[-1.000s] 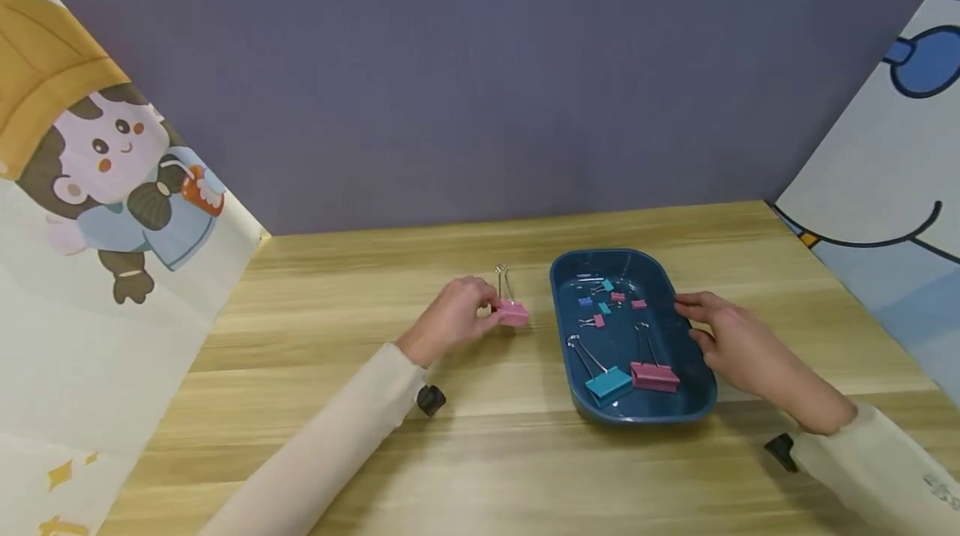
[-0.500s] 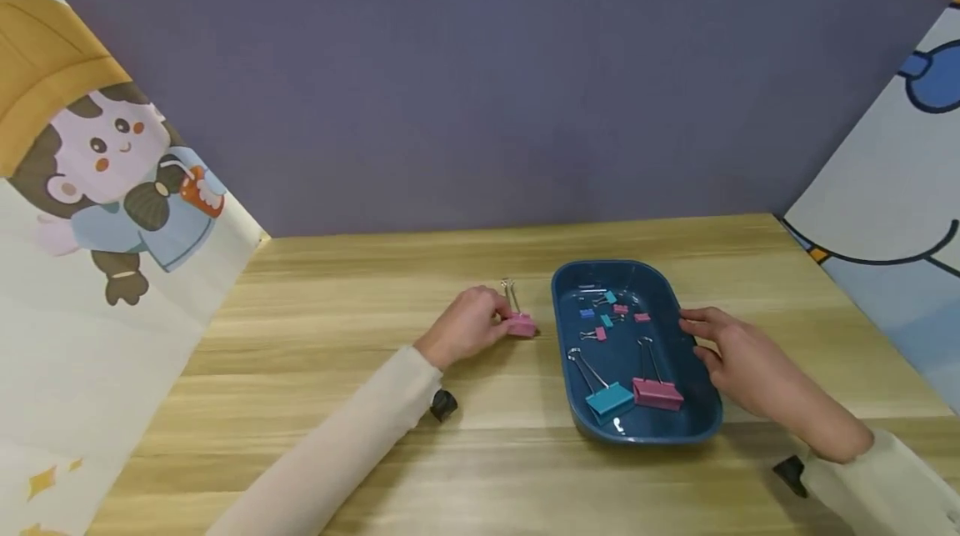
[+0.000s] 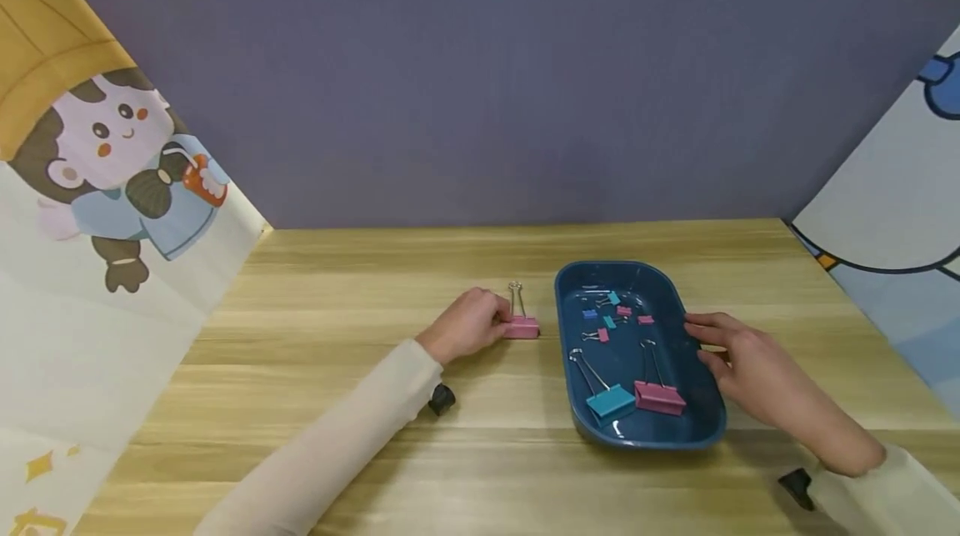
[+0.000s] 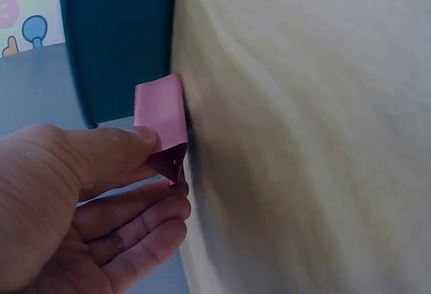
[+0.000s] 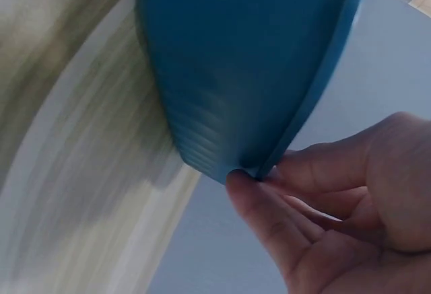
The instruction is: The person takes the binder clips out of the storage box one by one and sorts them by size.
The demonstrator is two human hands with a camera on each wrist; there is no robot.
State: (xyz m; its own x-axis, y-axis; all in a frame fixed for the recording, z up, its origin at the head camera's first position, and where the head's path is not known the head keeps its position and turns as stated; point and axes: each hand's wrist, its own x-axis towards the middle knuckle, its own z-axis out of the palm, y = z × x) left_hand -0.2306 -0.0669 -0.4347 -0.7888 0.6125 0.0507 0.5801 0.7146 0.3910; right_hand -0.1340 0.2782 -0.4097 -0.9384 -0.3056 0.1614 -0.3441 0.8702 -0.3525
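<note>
With our left hand we pinched the pink binder clip on the desk, at nine o'clock of the blue tray, whose three o'clock rim our right hand gripped, seemingly to steady it.

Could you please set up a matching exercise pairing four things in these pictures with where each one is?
Things:
1. left hand
2. right hand
3. teal clip
4. tray

Places:
A. lies inside the tray, near its front end
B. pinches the pink clip on the table
C. stands on the table, right of the pink clip
D. holds the tray's right rim

Pairs: 1-B, 2-D, 3-A, 4-C
</note>
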